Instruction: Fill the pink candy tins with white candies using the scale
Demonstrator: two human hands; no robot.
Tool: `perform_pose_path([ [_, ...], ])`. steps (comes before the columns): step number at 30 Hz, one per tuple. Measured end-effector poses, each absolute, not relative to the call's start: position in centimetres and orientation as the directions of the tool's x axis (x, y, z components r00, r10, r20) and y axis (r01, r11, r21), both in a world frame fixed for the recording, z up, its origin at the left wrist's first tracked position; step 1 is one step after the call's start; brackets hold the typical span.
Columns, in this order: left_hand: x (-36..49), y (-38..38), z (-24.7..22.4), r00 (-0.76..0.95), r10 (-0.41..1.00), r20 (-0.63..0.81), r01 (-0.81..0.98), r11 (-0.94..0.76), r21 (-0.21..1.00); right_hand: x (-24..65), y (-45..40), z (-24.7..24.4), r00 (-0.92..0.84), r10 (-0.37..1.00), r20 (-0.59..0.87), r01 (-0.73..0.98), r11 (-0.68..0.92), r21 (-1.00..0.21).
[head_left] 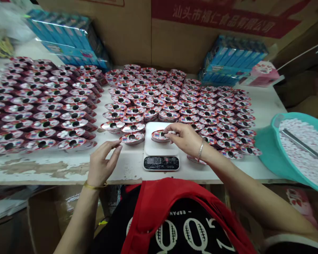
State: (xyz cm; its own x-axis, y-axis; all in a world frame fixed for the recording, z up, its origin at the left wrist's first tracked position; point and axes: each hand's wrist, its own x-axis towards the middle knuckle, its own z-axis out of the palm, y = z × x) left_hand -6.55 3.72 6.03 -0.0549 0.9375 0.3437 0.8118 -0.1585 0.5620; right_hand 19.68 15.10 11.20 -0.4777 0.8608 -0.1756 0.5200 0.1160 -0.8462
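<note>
On the white digital scale [162, 150] stands a small red and white oval-topped carton [157, 136] with a dark hole in its top. My right hand [184, 137] is over this carton, its fingers pinched around a few small white candies [172, 133]. My left hand [104, 161] is left of the scale with thumb and forefinger apart, holding nothing. Its fingertips reach the edge of another such carton [132, 138]; whether they touch it I cannot tell. Digits show on the scale's display, too blurred to read surely.
Rows of similar cartons [172, 98] stand behind the scale, with another group [45, 114] at left, some with white candies on top. A teal basin [267, 148] of white candies holds a metal scoop [302, 144]. Blue box packs [231, 61] stand at the back before cardboard.
</note>
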Motion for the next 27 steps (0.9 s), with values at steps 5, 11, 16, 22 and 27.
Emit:
perform_pose_path([
  [5,-6.6,3.8,5.7,-0.044,0.939,0.341,0.802,-0.17,0.572,19.2,15.2,11.1,-0.514,0.852,-0.099,0.594,0.27,-0.758],
  [11,-6.7,3.8,5.7,-0.041,0.941,0.335,0.804,-0.168,0.571,19.3,15.3,11.1,-0.508,0.862,0.002,0.534,0.317,-0.784],
  [16,-6.6,3.7,5.8,-0.052,0.948,0.315,0.805,-0.147,0.575,21.2,15.2,11.9,-0.41,0.887,-0.213,0.212,-0.134,-0.968],
  [22,-6.6,3.8,5.9,-0.058,0.944,0.326,0.806,-0.148,0.573,25.3,13.8,13.4,-0.298,0.867,-0.4,-0.168,-0.46,-0.872],
  [27,-5.7,4.3,6.5,-0.035,0.942,0.335,0.795,-0.177,0.581,27.0,11.8,12.9,-0.296,0.836,-0.463,-0.255,-0.536,-0.805],
])
